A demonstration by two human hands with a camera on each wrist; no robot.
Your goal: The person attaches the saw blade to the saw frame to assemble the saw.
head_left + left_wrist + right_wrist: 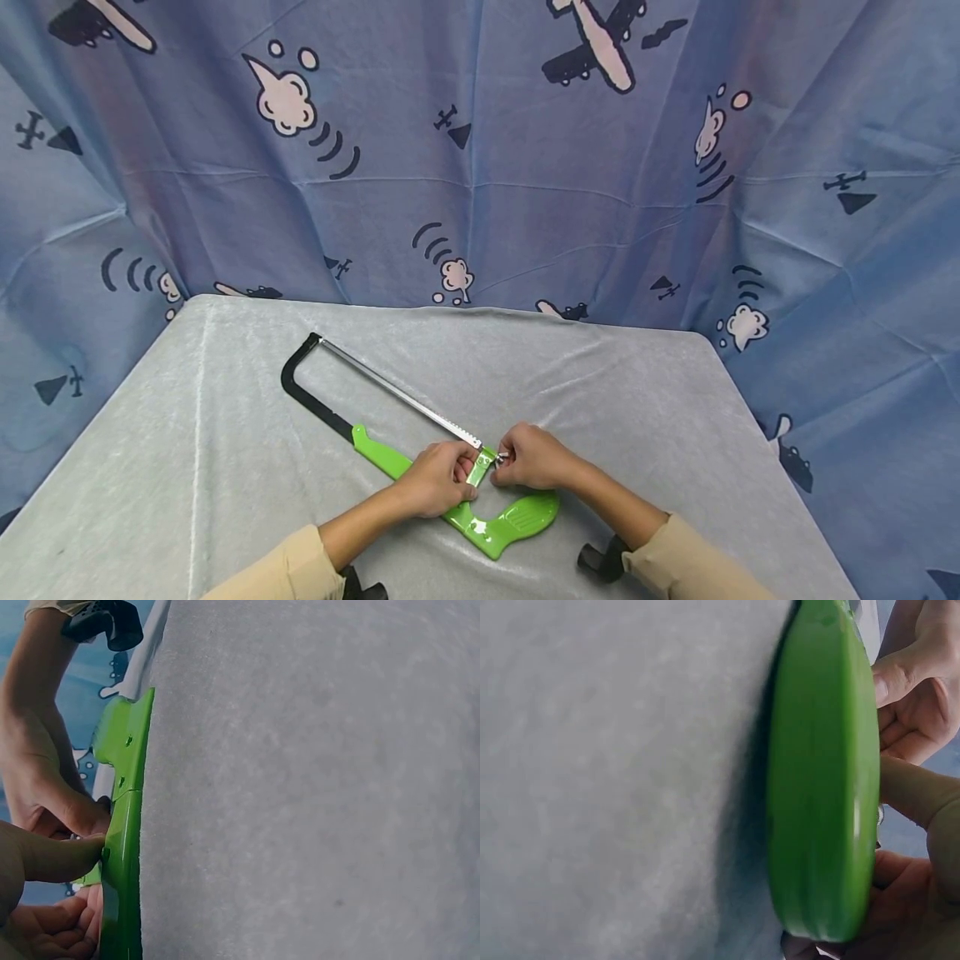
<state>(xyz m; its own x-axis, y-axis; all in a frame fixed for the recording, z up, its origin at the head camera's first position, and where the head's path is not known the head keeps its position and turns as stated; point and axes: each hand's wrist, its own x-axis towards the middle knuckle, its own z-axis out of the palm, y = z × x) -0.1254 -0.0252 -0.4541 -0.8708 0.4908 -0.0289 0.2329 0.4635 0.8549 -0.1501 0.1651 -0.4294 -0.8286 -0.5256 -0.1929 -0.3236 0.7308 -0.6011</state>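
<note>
A hacksaw (382, 457) with a green handle lies on the table, its black frame (322, 408) reaching to the far left. The silver blade (405, 396) runs along its far side. My left hand (435, 483) grips the green part of the saw by the blade's near end, thumb on the green edge in the left wrist view. With bent fingers, my right hand (538, 457) pinches the small metal wing nut (502, 458) at that end. In the right wrist view the green grip (821, 787) hides part of the fingers.
Pale grey cloth covers the table (637, 400). Behind it hangs a blue curtain (510, 150) printed with planes and clouds. A black camera mount (603, 560) sits at the right wrist, and another black mount (363, 587) at the left.
</note>
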